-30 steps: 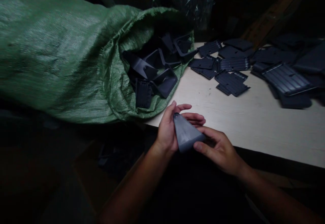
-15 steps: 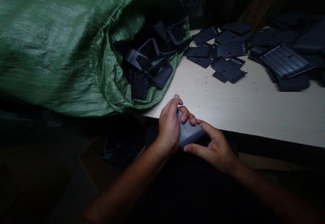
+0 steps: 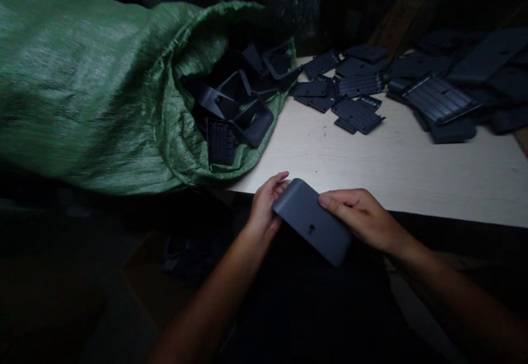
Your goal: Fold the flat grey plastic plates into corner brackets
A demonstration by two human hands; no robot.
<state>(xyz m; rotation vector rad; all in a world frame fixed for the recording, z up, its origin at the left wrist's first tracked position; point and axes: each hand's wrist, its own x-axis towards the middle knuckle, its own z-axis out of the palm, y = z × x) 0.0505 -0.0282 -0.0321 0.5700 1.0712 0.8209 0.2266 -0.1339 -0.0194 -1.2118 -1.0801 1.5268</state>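
Observation:
A dark grey plastic bracket with a bent, rounded end and a keyhole-shaped slot is tilted in front of the table edge. My right hand is closed on its right long edge, thumb on the flat face and fingers underneath. At the bent left end, my left hand cups the bracket; its thumb is raised and its other fingers are partly hidden behind the part. To the left lies a green woven sack, its mouth open, with several similar dark brackets and a ribbed plate inside.
Several ribbed black plates lie loosely on the pale table. A heap of larger dark parts is at the right. Below the table, a cardboard box stands in dim light with dark things in it.
The bracket has been turned over, so its flat face with the slot now shows. My right hand has shifted to its upper right edge. The left fingers have moved from its front to behind it.

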